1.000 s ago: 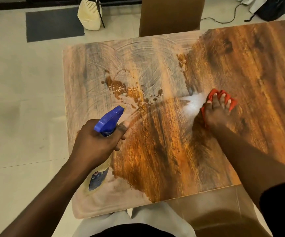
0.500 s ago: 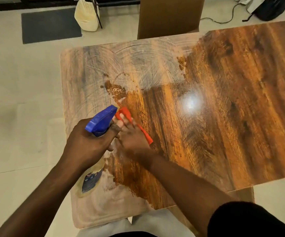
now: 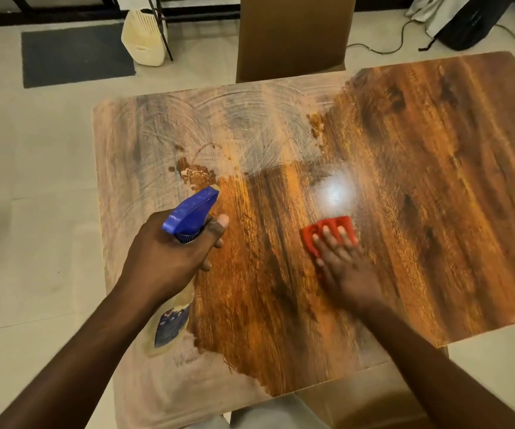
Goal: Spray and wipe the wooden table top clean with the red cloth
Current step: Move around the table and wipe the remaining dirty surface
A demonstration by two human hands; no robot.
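Observation:
The wooden table top (image 3: 435, 181) fills the view. Its right and middle parts look dark and glossy, while the left and far parts carry a pale dusty film with swirl marks and brown spots (image 3: 195, 174). My right hand (image 3: 346, 261) lies flat on the red cloth (image 3: 318, 235), pressing it onto the middle of the table. My left hand (image 3: 172, 255) grips a spray bottle (image 3: 192, 213) with a blue trigger head above the left side; its clear body points down toward me.
A brown chair back (image 3: 293, 35) stands at the table's far edge. On the tiled floor lie a dark mat (image 3: 76, 54), a cream container (image 3: 143, 38), cables (image 3: 383, 48) and a black bag (image 3: 472, 23). Another brown chair seat (image 3: 373, 400) sits near me.
My right hand swept the cloth from the right of the table across to the spray bottle, then back to the middle. The brown smear beside the bottle has shrunk. My left hand barely moved.

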